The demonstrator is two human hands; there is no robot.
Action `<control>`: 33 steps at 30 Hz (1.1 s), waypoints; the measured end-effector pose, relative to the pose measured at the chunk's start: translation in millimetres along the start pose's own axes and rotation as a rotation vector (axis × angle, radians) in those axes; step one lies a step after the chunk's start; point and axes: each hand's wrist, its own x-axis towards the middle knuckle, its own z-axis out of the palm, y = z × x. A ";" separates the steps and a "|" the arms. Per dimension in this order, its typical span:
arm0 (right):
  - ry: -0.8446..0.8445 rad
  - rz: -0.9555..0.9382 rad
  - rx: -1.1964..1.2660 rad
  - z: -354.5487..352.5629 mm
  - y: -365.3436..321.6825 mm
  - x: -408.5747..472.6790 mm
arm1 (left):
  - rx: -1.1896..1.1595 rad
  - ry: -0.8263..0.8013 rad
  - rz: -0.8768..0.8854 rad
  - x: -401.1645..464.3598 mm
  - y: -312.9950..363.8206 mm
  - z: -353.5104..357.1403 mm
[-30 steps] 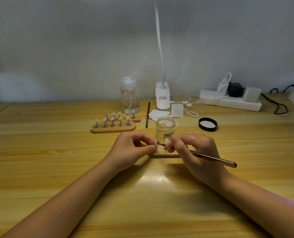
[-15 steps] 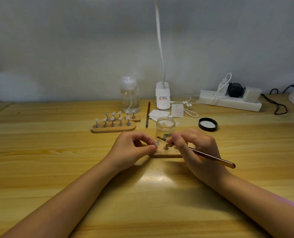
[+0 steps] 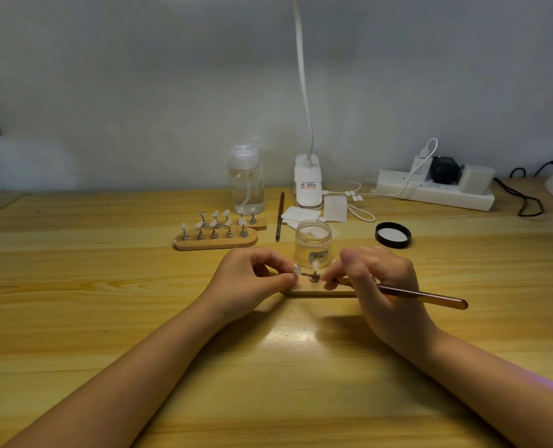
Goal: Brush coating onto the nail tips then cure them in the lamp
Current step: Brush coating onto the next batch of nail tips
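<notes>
My left hand (image 3: 247,279) pinches a small metal stand with a clear nail tip (image 3: 297,270) on it, just above the left end of a wooden holder (image 3: 314,290). My right hand (image 3: 375,279) grips a brown brush (image 3: 424,295), handle pointing right, bristles reaching left to that nail tip. Another nail tip on its stand (image 3: 315,270) sits on the holder between my hands. An open clear jar (image 3: 313,242) stands right behind them. A white clip lamp (image 3: 307,181) stands at the back.
Two wooden holders with several nail tips (image 3: 215,232) sit back left, beside a clear pump bottle (image 3: 246,181). A second brush (image 3: 280,216), white wipes (image 3: 301,215), a black jar lid (image 3: 392,234) and a power strip (image 3: 436,185) with cables lie behind.
The brush tip has dropped from near the jar down to the nail tip held by my left hand. My left hand has stayed put.
</notes>
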 end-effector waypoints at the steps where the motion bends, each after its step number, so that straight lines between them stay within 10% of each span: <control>1: 0.012 -0.002 -0.008 0.1 -0.1 0.7 | 0.002 0.003 0.001 0.1 -0.3 -0.1; 33: -0.117 -0.004 -0.025 3.4 -2.3 2.7 | -0.050 0.014 0.004 -2.6 -3.6 -1.3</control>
